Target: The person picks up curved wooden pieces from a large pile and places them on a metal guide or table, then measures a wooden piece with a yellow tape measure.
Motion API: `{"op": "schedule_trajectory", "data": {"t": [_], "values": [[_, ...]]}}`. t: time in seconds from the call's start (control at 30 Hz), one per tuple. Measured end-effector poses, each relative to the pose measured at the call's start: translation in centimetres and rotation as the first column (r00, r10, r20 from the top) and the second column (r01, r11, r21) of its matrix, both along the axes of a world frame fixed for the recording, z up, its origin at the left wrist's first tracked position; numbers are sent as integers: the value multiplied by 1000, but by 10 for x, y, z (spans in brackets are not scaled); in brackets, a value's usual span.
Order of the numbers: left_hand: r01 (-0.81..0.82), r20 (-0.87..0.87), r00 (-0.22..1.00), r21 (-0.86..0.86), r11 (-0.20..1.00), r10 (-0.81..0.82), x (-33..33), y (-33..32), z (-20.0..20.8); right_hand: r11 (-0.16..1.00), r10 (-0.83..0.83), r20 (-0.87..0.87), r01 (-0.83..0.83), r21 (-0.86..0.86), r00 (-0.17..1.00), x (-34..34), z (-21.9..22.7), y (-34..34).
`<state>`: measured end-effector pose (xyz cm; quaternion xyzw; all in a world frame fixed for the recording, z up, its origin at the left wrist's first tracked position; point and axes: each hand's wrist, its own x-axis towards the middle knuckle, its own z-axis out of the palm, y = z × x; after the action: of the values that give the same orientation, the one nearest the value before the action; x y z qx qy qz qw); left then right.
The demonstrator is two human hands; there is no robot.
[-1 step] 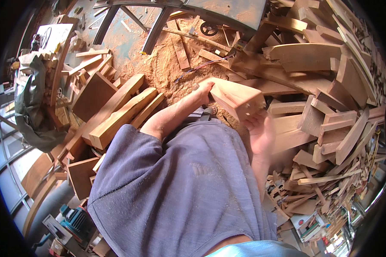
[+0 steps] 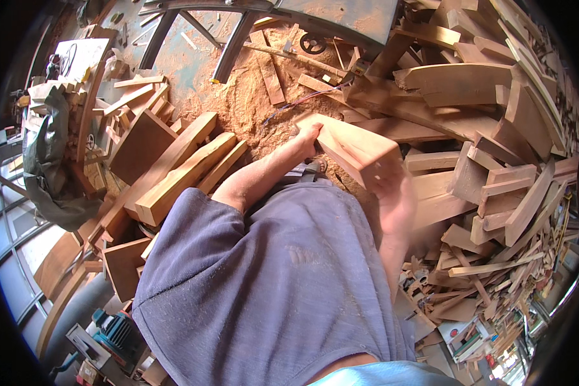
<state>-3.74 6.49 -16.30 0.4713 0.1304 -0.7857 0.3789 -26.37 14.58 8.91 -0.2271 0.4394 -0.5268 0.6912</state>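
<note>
A thick block of light reddish wood (image 2: 360,143), with smooth faces, is held up at a tilt in front of my body. My left hand (image 2: 310,136) is closed round its far left end, thumb on the upper face. At the nearer right end is my right hand (image 2: 397,196), against or very close to the end face. Motion smears its fingers, so their grip does not show. Below the block, sawdust (image 2: 238,116) covers the floor.
Thick wooden beams (image 2: 183,180) lie at my left, near a dark green cloth (image 2: 48,154). Stacked boards and offcuts (image 2: 469,83) crowd the right side. A metal frame (image 2: 231,55) and a black handwheel (image 2: 312,43) stand ahead. A teal motor (image 2: 112,328) sits at lower left.
My right hand has risen slightly toward the block's right end, and its fingers are more blurred. The block has shifted a little; my left hand keeps its grip.
</note>
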Motion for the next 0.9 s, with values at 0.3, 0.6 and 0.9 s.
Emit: {"op": "schedule_trajectory", "data": {"t": [0.3,0.6,0.9], "values": [[-35,565,761,-456,889,319,-41,4,-9,982,-54,-593,151,115,804,-57,-13,58],[86,476,863,-471,878,171,-47,-8,94,944,-215,-485,307,118,848,-80,-26,83],[212,401,915,-568,795,43,-69,-38,114,906,-198,-509,355,231,838,-83,-41,104]]}}
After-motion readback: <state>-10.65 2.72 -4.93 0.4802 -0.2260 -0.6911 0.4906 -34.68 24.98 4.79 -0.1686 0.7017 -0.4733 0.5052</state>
